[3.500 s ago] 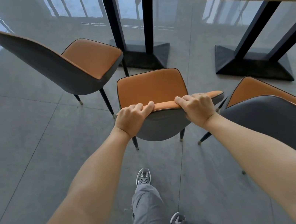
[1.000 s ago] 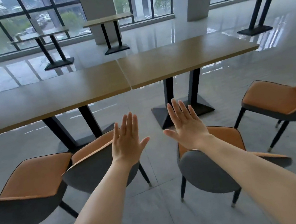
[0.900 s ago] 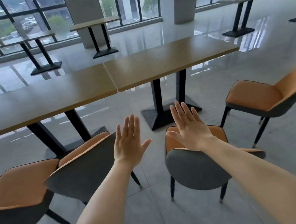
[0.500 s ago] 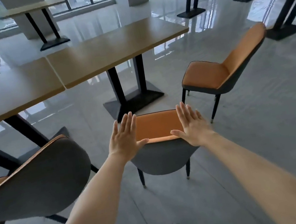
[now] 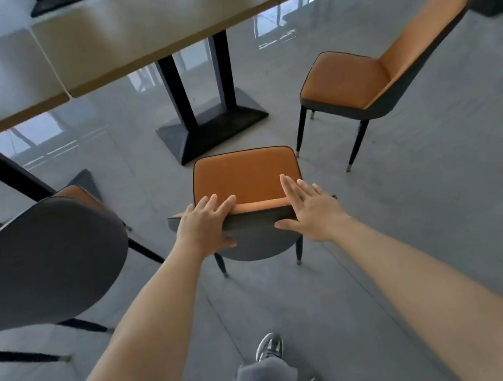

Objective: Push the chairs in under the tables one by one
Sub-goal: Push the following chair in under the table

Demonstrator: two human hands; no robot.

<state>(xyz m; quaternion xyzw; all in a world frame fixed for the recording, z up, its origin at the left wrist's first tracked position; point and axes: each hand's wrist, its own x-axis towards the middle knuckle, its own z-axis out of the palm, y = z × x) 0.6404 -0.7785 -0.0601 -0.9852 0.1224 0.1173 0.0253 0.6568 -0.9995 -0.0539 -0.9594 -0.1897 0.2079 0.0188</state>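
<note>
Left hand [image 5: 205, 227] drapes over the middle chair [image 5: 246, 178] backrest, fingers loose; right hand [image 5: 309, 210] hovers open; an uneven push could swing the chair into the table base [image 5: 214, 130].

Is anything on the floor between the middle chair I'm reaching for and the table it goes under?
Only the table's black pedestal base, straight ahead of the middle chair; otherwise the floor there looks bare.

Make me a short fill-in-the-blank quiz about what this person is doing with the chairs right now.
1. Both hands reach for the backrest of the ____ chair of the three.
2. The left hand curls over the backrest's ____ edge.
3. The right hand has its fingers spread ____.
4. The chair on the right stands out on the floor, not under the ____.

Missing words: middle; top; open; table
</note>
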